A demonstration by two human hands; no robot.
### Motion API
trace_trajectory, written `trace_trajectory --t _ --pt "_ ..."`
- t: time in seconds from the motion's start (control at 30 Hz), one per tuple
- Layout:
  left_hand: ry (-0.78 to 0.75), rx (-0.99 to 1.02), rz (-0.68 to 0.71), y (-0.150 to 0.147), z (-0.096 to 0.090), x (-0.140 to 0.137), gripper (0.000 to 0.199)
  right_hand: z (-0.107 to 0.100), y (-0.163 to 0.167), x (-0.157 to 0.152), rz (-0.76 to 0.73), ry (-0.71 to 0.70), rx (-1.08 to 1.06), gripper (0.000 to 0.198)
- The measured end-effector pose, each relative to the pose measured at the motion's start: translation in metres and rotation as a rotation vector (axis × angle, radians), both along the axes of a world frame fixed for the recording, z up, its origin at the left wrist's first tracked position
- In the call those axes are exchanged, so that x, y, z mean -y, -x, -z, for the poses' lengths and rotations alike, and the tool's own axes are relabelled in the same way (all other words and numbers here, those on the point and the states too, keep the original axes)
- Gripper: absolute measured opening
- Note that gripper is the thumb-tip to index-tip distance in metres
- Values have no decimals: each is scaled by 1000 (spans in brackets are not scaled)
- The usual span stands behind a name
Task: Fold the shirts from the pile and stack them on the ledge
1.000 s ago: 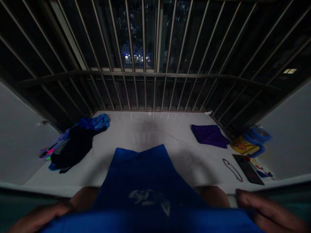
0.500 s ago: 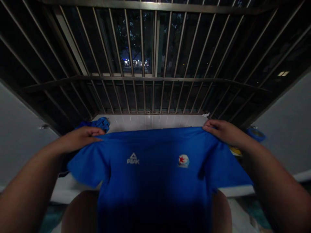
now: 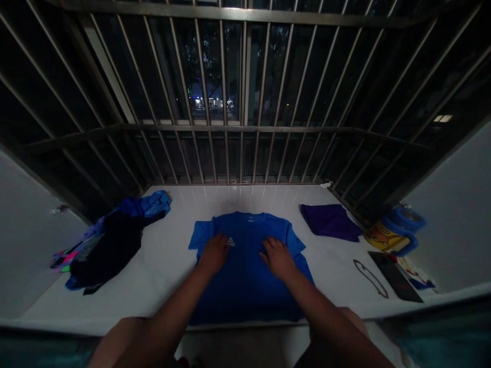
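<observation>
A blue short-sleeved T-shirt [image 3: 247, 289] lies spread out on the white ledge, its collar toward the window and its hem near the front edge. My left hand [image 3: 215, 252] rests on the chest beside the white printed logo, partly covering it, with the fingers laid on the cloth. On the other side of the chest lies my right hand [image 3: 278, 256], fingers spread and flat, hiding the second emblem. Neither hand grips the fabric. Both sleeves stick out sideways, the left one looking a little folded.
A heap of dark and blue clothes [image 3: 111, 245] lies at the left. To the right are a folded purple cloth [image 3: 330, 221], a blue and yellow container [image 3: 395, 232], a thin cord-like loop [image 3: 370, 277] and a dark flat slab [image 3: 397, 277]. Metal bars [image 3: 241, 128] enclose the back.
The T-shirt, held up by its shoulders in both hands before, is now down on the ledge. Both hands have let go of the shoulders and moved inward onto the chest.
</observation>
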State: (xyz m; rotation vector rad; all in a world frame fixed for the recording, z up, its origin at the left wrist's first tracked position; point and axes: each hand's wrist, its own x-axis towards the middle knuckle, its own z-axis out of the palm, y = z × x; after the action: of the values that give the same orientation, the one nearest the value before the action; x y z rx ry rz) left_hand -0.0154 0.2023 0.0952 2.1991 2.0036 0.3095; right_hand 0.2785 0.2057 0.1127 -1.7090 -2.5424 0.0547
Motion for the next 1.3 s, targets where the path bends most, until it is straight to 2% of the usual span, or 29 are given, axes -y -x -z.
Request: trace_trajectory --t 0.1,0.2,0.27,0.37,0.47,0.5,0.57,0.63,0.7,0.73,0.8,0.87,0.93,1.0,1.07,1.17,1.2,1.3 --pt "-45 -14 -21 7 46 38 54 43 -32 21 48 36 -17 53" --pt "-128 0 -45 30 74 69 58 59 -83 26 141 30 28 55" --pt "-163 17 -64 42 81 86 60 59 -119 25 216 -4 61 55" --pt "-192 42 -94 46 81 102 61 53 -162 22 393 -77 88 58" --pt "-195 68 -115 40 78 109 60 42 -175 19 585 -181 73 62" --pt "-192 73 -118 38 77 110 59 39 -169 18 601 -215 56 62" --pt "-188 86 -123 35 75 108 58 34 -141 18 528 -247 4 62" --pt "-188 123 -129 36 71 103 55 33 -97 20 359 -215 -70 60" --pt "-200 191 -178 45 61 97 50 37 -47 26 173 -124 -149 58" --pt "-213 211 -248 51 55 93 49 40 -23 30 95 -63 -178 58" --pt "-219 174 -477 70 40 85 54 48 15 38 5 54 -201 58" --pt "-142 72 -715 91 26 77 63 54 36 45 -15 124 -201 60" --pt "-24 26 -802 110 15 68 66 57 42 49 -17 143 -205 61" --pt "44 62 -743 123 8 59 49 57 40 50 -21 146 -209 61" --pt "44 122 -631 125 3 52 32 56 37 49 -23 146 -208 61" --pt "-43 197 -478 106 3 53 31 54 35 49 -21 135 -213 61" --pt "-101 218 -377 96 6 59 31 54 35 50 -24 131 -217 60" --pt "-237 230 55 69 23 85 32 55 35 50 -24 122 -219 59"
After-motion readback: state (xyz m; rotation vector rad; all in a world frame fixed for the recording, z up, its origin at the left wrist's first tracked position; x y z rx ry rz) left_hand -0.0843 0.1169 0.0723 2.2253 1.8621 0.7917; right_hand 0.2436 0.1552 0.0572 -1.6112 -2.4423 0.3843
